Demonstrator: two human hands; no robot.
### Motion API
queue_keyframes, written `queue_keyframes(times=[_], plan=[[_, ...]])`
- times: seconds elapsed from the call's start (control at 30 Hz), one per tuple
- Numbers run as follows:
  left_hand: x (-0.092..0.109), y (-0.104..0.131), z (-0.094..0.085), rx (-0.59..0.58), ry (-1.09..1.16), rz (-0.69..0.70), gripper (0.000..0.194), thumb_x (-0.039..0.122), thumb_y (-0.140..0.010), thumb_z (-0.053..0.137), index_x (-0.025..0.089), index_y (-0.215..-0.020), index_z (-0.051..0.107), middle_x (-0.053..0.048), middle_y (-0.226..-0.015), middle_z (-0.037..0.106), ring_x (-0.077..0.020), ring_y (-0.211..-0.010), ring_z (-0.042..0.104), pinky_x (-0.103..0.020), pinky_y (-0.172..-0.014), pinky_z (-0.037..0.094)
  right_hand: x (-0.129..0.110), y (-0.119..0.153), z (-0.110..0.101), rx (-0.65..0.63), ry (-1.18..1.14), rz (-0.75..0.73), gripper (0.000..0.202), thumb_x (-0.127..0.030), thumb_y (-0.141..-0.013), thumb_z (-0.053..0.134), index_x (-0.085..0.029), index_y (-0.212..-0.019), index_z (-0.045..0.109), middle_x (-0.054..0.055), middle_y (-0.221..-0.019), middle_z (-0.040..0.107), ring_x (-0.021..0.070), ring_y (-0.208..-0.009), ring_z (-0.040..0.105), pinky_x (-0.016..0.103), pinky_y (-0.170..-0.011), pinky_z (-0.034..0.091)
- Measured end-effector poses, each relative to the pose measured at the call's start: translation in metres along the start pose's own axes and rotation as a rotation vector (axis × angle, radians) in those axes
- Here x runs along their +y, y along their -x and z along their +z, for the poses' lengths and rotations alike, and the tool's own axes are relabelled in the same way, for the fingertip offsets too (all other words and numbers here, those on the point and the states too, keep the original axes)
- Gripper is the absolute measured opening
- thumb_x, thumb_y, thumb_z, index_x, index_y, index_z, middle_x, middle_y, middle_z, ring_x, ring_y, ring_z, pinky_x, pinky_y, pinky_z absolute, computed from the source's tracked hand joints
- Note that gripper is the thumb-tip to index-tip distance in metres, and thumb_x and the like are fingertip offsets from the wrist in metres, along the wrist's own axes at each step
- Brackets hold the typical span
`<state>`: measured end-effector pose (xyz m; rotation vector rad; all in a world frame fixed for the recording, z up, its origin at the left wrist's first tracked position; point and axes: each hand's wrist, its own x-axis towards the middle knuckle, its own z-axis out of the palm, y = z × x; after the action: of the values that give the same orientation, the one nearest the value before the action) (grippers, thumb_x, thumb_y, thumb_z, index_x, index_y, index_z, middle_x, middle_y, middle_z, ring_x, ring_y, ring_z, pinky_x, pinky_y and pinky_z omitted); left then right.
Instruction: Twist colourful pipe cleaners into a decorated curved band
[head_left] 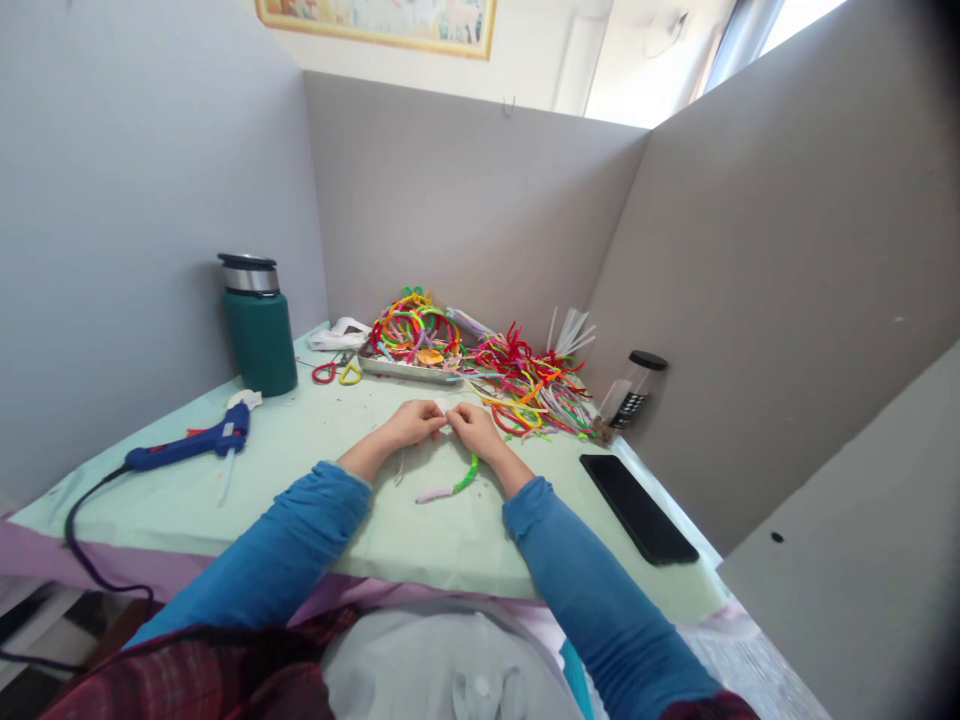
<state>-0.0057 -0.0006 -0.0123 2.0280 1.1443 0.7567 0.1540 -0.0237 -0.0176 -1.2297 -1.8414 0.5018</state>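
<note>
My left hand and my right hand meet above the table, their fingertips pinched close together. Between them shows a tiny whitish bit, too small to make out. A fuzzy pipe cleaner, green with a pale pink end, curves out from under my right hand, which appears closed on its upper part. Its pink tip points left over the tabletop. What the left fingers pinch is mostly hidden. Below the left hand lies a thin pale loop.
A tray and a pile of colourful pipe cleaners stand at the back. Scissors, a green bottle and a blue glue gun are on the left. A black phone and a clear container are on the right. Grey partitions surround the table.
</note>
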Motion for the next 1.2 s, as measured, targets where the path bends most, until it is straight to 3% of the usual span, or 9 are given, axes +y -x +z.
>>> queue_keyframes(times=[0.43, 1.2], plan=[[0.0079, 0.0031, -0.0020, 0.020, 0.010, -0.045, 0.029, 0.041, -0.076, 0.045, 0.014, -0.076, 0.057, -0.001, -0.063, 0.063, -0.0060, -0.034, 0.040, -0.019, -0.036, 0.031, 0.0034, -0.0006, 0.0017, 0.005, -0.019, 0.009, 0.025, -0.033, -0.078, 0.044, -0.017, -0.060, 0.050, -0.003, -0.055, 0.050, 0.0100, -0.056, 0.044, 0.021, -0.056, 0.032], [0.0061, 0.0014, -0.0015, -0.045, 0.071, -0.049, 0.022, 0.035, -0.073, 0.048, 0.014, -0.075, 0.055, 0.000, -0.059, 0.061, -0.0059, -0.033, 0.039, -0.019, -0.035, 0.029, 0.0030, -0.0006, 0.0008, 0.010, -0.008, 0.000, 0.023, -0.032, -0.077, 0.044, -0.017, -0.061, 0.051, -0.003, -0.055, 0.050, 0.0102, -0.057, 0.043, 0.021, -0.055, 0.031]])
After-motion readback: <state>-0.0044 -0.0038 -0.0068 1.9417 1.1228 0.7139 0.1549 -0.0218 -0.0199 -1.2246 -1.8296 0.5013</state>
